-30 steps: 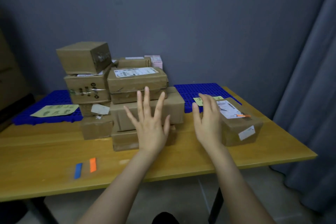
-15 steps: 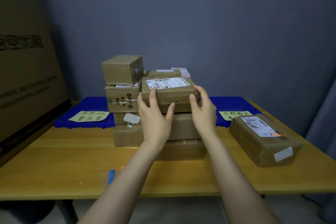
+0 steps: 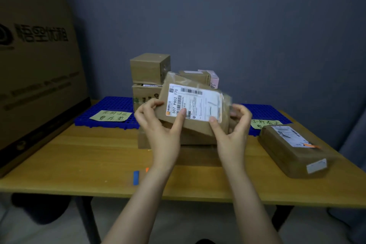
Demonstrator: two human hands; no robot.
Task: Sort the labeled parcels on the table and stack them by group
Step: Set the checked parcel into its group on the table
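Brown cardboard parcel point(image 3: 196, 127), tilted with its white label point(image 3: 198, 105) facing you, is held above the table point(image 3: 89, 154) between both hands. Your left hand point(image 3: 160, 127) curls round its left edge, thumb pressed on the label; your right hand point(image 3: 233, 127) grips the right edge, thumb at the label's lower corner. Just behind your fingers stands a stack of parcels point(image 3: 149, 69). Right of your right fingers lies another flat parcel point(image 3: 291, 144); left of your left fingers, a blue mat point(image 3: 112, 103).

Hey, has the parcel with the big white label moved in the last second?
Yes. The labelled parcel has tipped up from lying flat on the stack, its label now facing the camera, held by the left hand and right hand.
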